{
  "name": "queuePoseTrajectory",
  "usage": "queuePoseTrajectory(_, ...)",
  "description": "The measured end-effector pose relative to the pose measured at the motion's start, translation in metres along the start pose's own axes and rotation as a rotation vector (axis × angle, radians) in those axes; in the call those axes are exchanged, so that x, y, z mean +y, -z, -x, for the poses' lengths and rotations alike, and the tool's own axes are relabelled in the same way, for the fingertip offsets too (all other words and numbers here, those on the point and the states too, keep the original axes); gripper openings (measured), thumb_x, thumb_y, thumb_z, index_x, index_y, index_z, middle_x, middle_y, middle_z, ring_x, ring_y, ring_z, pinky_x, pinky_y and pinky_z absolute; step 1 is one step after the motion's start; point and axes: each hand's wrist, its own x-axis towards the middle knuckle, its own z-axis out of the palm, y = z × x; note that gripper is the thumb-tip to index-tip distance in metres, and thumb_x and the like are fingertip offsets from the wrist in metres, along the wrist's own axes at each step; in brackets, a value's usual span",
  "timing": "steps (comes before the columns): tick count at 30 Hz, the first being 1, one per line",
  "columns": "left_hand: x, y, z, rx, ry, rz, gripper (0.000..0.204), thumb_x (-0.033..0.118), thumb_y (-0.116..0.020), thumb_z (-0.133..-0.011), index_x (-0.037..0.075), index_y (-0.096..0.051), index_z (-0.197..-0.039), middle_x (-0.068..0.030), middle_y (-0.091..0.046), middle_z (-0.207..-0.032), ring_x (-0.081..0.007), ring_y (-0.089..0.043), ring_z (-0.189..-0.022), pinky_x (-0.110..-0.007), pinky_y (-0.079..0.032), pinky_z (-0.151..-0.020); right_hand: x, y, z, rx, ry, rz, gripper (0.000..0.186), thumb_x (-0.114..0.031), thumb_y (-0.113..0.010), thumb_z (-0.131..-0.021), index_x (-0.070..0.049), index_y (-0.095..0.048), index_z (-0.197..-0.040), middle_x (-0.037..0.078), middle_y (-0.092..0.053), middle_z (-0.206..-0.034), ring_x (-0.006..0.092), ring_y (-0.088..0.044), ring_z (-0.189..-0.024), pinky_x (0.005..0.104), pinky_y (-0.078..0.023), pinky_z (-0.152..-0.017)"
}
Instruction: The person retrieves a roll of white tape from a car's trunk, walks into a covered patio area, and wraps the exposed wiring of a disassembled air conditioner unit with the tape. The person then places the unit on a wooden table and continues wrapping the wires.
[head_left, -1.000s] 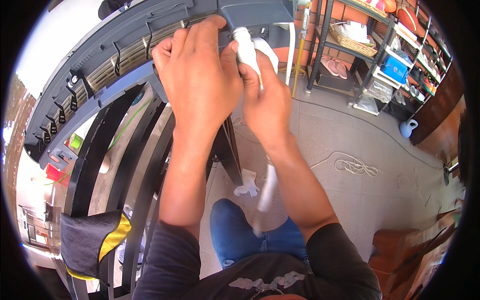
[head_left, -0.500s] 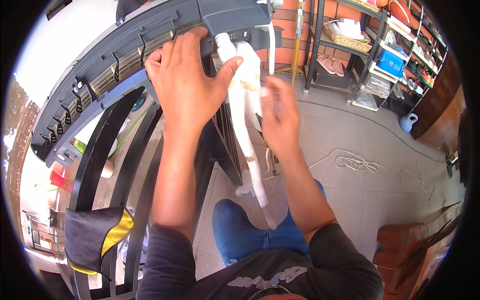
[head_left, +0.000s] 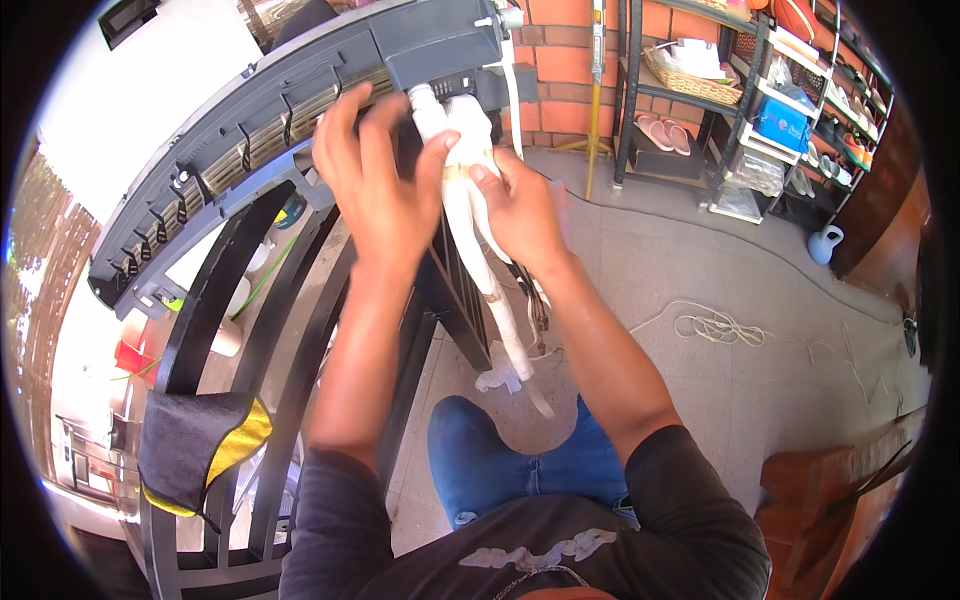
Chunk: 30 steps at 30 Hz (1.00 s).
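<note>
A long dark-grey appliance housing (head_left: 430,45), with black clips along it, rests at the top over black slatted metalwork (head_left: 275,260). White wrapped hoses (head_left: 480,270) hang from its right end, one with a ribbed white end piece (head_left: 428,112). My left hand (head_left: 385,200) is open at the housing's lower edge, fingers bent and apart, its thumb by the ribbed piece. My right hand (head_left: 520,215) grips the white wrapped hoses just below that piece, thumb on top.
A dark cloth with yellow trim (head_left: 195,445) drapes over the metalwork. Shelves (head_left: 668,170) with shoes and baskets stand right, beside a yellow pole (head_left: 592,165). Coiled cord (head_left: 715,325) and a blue jug (head_left: 822,243) lie or stand on the tiled floor. Wooden furniture (head_left: 800,500) is lower right.
My left fingers have lifted and spread off the housing. My right hand let the hose drop into a hanging position, moved away, then took hold of it again. The view has shifted slightly.
</note>
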Motion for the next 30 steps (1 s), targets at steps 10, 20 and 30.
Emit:
queuePoseTrajectory(10,0.028,-0.052,0.094,0.065,0.530,0.619,0.042,0.004,-0.080,-0.091,0.001,-0.056,-0.126,-0.0092,-0.063,-0.119,-0.0175,-0.063,-0.108,-0.037,-0.052,-0.094,0.012,0.009,-0.005,-0.225,0.174,-0.020,0.042,-0.029,-0.040,-0.112,0.004,-0.066,-0.115,0.024,-0.072,-0.111,0.0311,-0.069,-0.110,0.0471,-0.052,-0.095)
queuePoseTrajectory(20,0.028,-0.079,0.090,-0.138,0.907,0.986,0.046,0.038,-0.063,-0.108,-0.004,-0.058,-0.128,-0.0158,-0.069,-0.111,-0.0253,-0.066,-0.099,-0.040,-0.054,-0.093,-0.052,0.118,0.056,-0.134,0.398,0.380,0.042,-0.043,-0.072,-0.092,-0.005,-0.074,-0.108,0.023,-0.072,-0.118,0.0477,-0.069,-0.105,0.0518,-0.054,-0.091)
queuePoseTrajectory(30,0.000,-0.098,0.104,-0.227,0.829,0.885,0.058,0.046,-0.067,-0.105,-0.006,-0.055,-0.128,-0.0150,-0.066,-0.104,-0.0208,-0.062,-0.089,-0.035,-0.054,-0.083,-0.199,0.604,0.280,0.947,-0.394,1.434,0.036,-0.036,-0.073,-0.096,-0.011,-0.077,-0.121,0.015,-0.079,-0.107,0.0322,-0.075,-0.103,0.0397,-0.058,-0.091)
